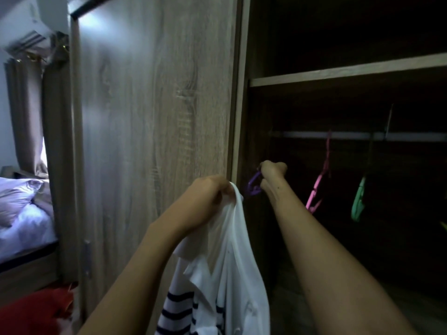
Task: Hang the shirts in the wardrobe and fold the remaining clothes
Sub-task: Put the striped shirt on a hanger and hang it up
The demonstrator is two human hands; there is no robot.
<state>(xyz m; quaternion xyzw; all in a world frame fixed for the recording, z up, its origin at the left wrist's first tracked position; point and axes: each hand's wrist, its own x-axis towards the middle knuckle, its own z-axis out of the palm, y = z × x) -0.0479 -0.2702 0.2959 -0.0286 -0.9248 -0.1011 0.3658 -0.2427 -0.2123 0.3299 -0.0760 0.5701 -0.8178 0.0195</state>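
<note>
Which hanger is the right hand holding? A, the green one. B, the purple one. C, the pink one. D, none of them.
B: the right hand grips the purple hanger; the pink hanger and the green hanger hang on the rail.

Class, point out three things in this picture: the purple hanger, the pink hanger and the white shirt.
purple hanger [253, 191], head view, on its lower curve.
pink hanger [317, 187], head view, on its sloping arm.
white shirt [232, 238], head view, on the plain cloth of its upper part.
</note>
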